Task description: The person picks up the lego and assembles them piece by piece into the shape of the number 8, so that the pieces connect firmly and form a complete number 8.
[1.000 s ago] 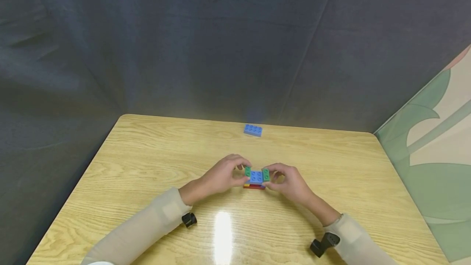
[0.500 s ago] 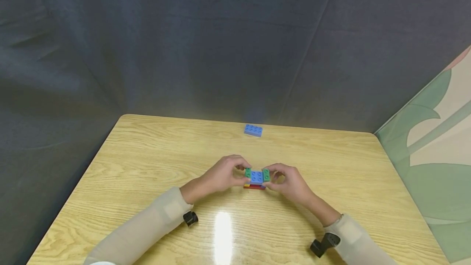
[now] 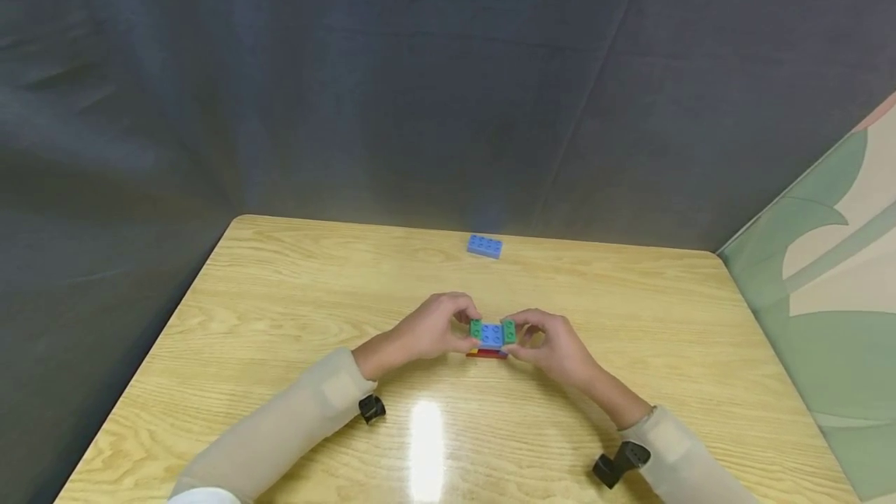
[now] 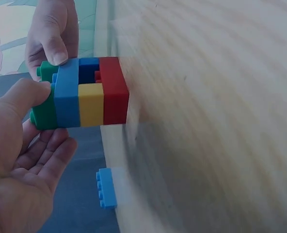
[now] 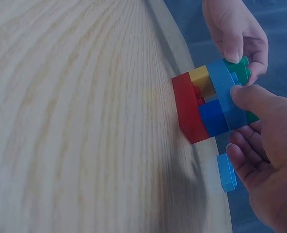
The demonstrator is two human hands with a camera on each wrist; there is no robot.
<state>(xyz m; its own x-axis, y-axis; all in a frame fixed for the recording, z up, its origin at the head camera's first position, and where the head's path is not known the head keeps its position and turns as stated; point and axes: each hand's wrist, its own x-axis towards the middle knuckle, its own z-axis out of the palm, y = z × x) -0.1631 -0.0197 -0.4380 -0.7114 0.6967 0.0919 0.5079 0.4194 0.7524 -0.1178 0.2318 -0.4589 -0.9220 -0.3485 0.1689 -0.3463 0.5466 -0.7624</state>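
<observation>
A small stack of toy building bricks stands on the table between the hands. Its base is a red brick [image 4: 116,97], with a yellow brick [image 4: 91,107] and a dark blue brick [image 5: 214,118] apart on its ends. A light blue brick [image 4: 68,104] bridges those two. Across its top sit a left green brick [image 3: 476,330] and a right green brick [image 3: 509,332]. My left hand [image 3: 430,327] pinches the left green brick between thumb and fingers. The right green brick is pinched by my right hand [image 3: 554,344], whose thumb also reaches the light blue brick.
Another light blue brick [image 3: 484,246] lies loose near the far edge of the wooden table [image 3: 315,278]. Behind that edge hangs a dark curtain [image 3: 392,99]. A patterned panel [image 3: 826,271] stands to the right. Both wrists carry black cameras.
The left green brick sits slightly lower against the light blue brick than a second ago. My left forearm has shifted a little to the right; both hands keep their pinch.
</observation>
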